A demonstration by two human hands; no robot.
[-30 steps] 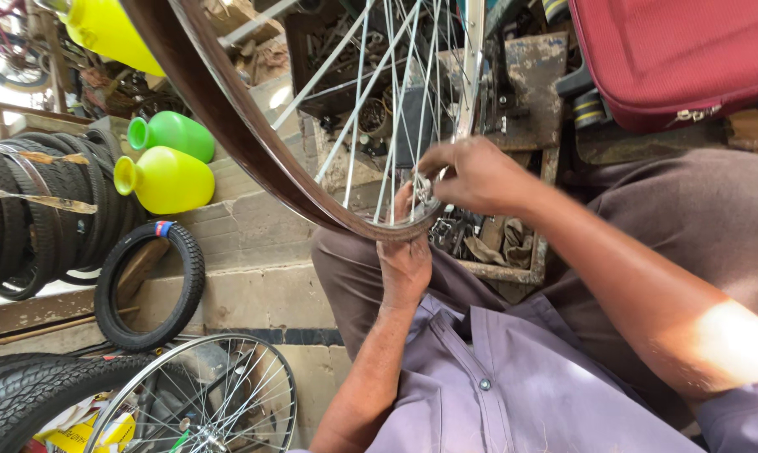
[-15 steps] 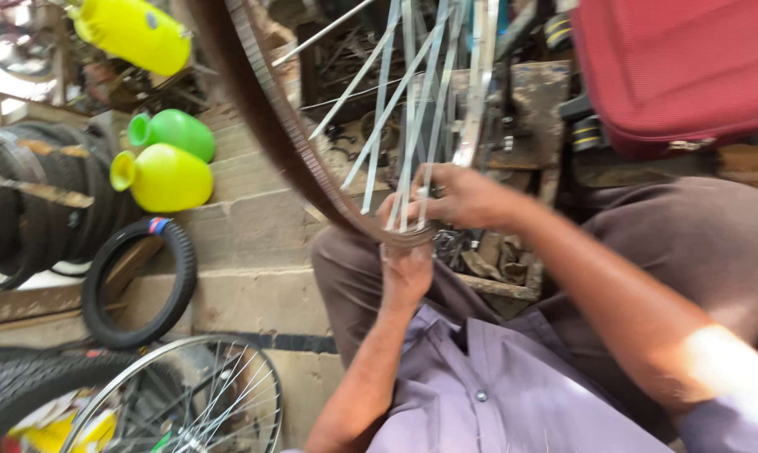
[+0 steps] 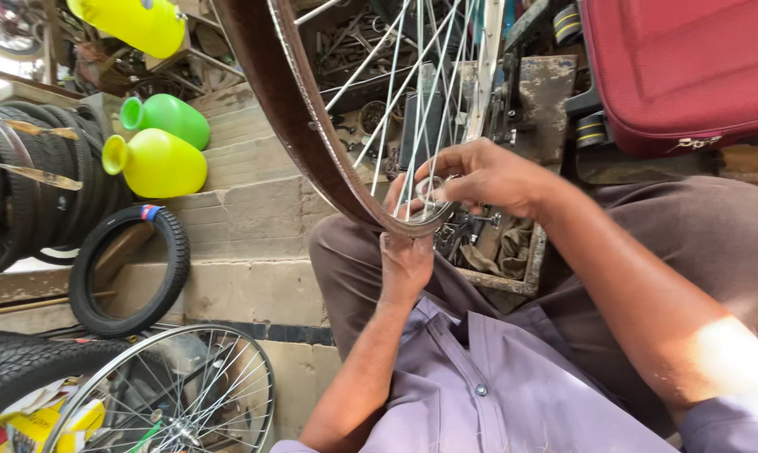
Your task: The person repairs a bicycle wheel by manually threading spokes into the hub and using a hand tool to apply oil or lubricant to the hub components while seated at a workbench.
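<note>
A bicycle wheel with a brown rim and shiny spokes stands upright over my lap. My left hand reaches up from below and grips the lowest part of the rim. My right hand comes in from the right between the spokes. Its fingers pinch a small round metal tool against the spoke ends just inside the rim. The two hands are close together, one on each side of the rim.
A tray of metal parts and rags lies behind the wheel. A red suitcase sits top right. Yellow and green plastic jugs, stacked tyres, a small tyre and another spoked wheel stand at left on concrete steps.
The wheel has shifted and turned a little in my hands. My right hand has moved slightly along the rim, still working at the spoke ends. My left hand keeps its grip.
</note>
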